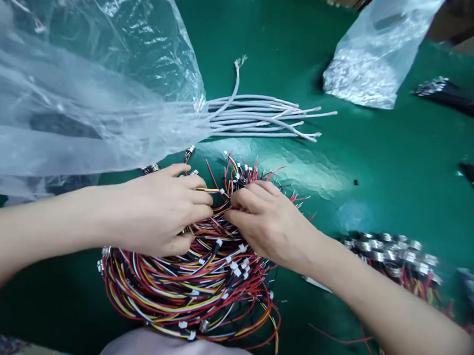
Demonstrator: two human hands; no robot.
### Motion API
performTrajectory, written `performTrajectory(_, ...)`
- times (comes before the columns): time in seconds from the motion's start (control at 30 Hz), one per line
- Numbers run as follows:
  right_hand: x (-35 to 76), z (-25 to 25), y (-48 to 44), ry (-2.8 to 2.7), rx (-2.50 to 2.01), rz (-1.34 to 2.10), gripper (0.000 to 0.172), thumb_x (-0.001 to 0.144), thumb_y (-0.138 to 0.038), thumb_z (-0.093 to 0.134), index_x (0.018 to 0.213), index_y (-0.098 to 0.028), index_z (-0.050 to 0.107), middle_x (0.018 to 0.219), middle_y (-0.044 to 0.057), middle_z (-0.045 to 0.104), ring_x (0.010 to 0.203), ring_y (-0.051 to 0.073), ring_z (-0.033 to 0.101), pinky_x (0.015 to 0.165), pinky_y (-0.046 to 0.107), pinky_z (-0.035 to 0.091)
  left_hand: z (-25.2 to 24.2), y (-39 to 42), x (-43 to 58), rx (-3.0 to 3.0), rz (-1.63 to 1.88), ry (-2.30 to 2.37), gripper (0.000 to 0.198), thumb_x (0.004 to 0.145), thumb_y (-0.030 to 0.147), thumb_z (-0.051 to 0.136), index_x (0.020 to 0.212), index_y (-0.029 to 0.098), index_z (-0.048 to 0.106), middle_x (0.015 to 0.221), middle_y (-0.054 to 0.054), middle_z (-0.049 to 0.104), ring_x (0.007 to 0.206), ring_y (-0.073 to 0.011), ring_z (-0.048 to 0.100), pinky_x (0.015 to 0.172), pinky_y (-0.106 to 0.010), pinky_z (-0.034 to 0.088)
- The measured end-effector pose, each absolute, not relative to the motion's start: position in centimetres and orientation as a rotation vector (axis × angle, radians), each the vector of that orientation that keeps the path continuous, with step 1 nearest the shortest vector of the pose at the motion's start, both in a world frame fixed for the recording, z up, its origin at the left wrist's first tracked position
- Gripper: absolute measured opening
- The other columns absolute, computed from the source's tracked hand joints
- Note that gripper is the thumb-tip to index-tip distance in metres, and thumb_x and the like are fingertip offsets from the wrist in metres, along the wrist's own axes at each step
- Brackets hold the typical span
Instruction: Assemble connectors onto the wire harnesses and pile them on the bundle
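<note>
A big tangled pile of thin red, yellow, black and white wires (185, 289) with small white connectors lies on the green table (401, 171) right in front of me. My left hand (158, 210) rests on the pile's upper left, fingers curled and pinching into the wires. My right hand (264, 222) meets it from the right, its fingertips also pinched on wires at the pile's top. Both hands almost touch at the fingertips.
A large clear plastic bag (74, 82) covers the upper left. A bundle of grey cables (260, 117) sticks out of it. A smaller bag of metal parts (368, 67) lies at the upper right. Wires with metal connectors (393, 256) lie right; black cables (454, 97) far right.
</note>
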State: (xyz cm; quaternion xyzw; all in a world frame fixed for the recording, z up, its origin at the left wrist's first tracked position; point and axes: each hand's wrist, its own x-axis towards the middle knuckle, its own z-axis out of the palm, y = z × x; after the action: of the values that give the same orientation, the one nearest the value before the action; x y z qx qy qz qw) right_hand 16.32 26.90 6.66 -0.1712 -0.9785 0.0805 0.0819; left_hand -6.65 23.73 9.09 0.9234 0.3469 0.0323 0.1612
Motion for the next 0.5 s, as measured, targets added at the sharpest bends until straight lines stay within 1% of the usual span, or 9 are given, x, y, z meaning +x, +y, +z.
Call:
performTrajectory(0.03, 16.2, 6.6, 27.2, -2.953, -0.469, 0.237, 0.024, 0.092, -0.014, 0.046, 0.079, -0.018, 0.066, 0.081, 0.006, 0.062, 0.076, 0.02, 0.052, 0.079, 0.038, 0.042, 8.7, 24.2, -6.4, 2.62, 0.067, 0.954, 0.019, 0.081, 0.033, 0.055, 0.092, 0.026, 0.069, 0.097, -0.002, 0.072, 0.103, -0.0235, 0.06, 0.104, -0.04, 0.034)
performTrajectory(0.1, 16.1, 6.5, 27.7, -3.006, -0.372, 0.252, 0.022, 0.092, -0.016, 0.048, 0.084, -0.018, 0.068, 0.091, 0.007, 0.067, 0.09, 0.022, 0.055, 0.091, 0.042, 0.041, 8.0, 24.8, -6.0, 2.592, 0.0, 0.918, 0.018, 0.081, 0.034, 0.055, 0.087, 0.023, 0.068, 0.094, -0.004, 0.072, 0.103, -0.0257, 0.06, 0.105, -0.045, 0.031)
performTrajectory(0.17, 16.2, 6.4, 28.2, -3.036, -0.296, 0.268, 0.022, 0.093, -0.017, 0.047, 0.089, -0.017, 0.069, 0.103, 0.007, 0.069, 0.106, 0.024, 0.055, 0.101, 0.044, 0.036, 7.8, 25.1, -5.9, 2.587, -0.062, 0.952, 0.017, 0.082, 0.033, 0.054, 0.079, 0.021, 0.066, 0.086, -0.004, 0.07, 0.097, -0.0262, 0.061, 0.104, -0.048, 0.031)
performTrajectory(0.2, 16.4, 6.4, 28.4, -3.047, -0.287, 0.271, 0.022, 0.092, -0.017, 0.047, 0.09, -0.017, 0.069, 0.106, 0.007, 0.069, 0.11, 0.025, 0.054, 0.103, 0.044, 0.035, 7.8, 25.2, -6.0, 2.596, -0.089, 0.973, 0.018, 0.083, 0.032, 0.053, 0.077, 0.021, 0.065, 0.082, -0.004, 0.069, 0.093, -0.0257, 0.061, 0.102, -0.049, 0.032)
performTrajectory(0.27, 16.9, 6.4, 28.6, -3.074, -0.339, 0.256, 0.022, 0.091, -0.018, 0.046, 0.088, -0.017, 0.069, 0.102, 0.008, 0.071, 0.107, 0.025, 0.057, 0.104, 0.046, 0.035, 8.0, 25.1, -6.3, 2.63, -0.122, 1.015, 0.022, 0.087, 0.029, 0.048, 0.075, 0.02, 0.064, 0.079, -0.004, 0.066, 0.085, -0.0249, 0.061, 0.097, -0.05, 0.035)
performTrajectory(0.4, 18.6, 6.6, 27.6, -3.07, -0.513, 0.156, 0.024, 0.09, -0.021, 0.045, 0.078, -0.018, 0.066, 0.083, 0.006, 0.07, 0.086, 0.023, 0.061, 0.105, 0.05, 0.034, 8.1, 24.6, -7.3, 2.706, -0.157, 1.061, 0.031, 0.093, 0.028, 0.038, 0.075, 0.02, 0.062, 0.078, -0.006, 0.061, 0.079, -0.0247, 0.059, 0.083, -0.046, 0.041)
performTrajectory(0.5, 19.8, 6.1, 26.0, -2.929, -0.65, 0.104, 0.024, 0.092, -0.02, 0.044, 0.084, -0.017, 0.066, 0.088, 0.006, 0.072, 0.086, 0.022, 0.061, 0.105, 0.05, 0.032, 7.8, 24.2, -8.0, 2.701, -0.165, 1.125, 0.033, 0.095, 0.026, 0.035, 0.074, 0.02, 0.06, 0.076, -0.005, 0.06, 0.073, -0.0225, 0.057, 0.078, -0.042, 0.042)
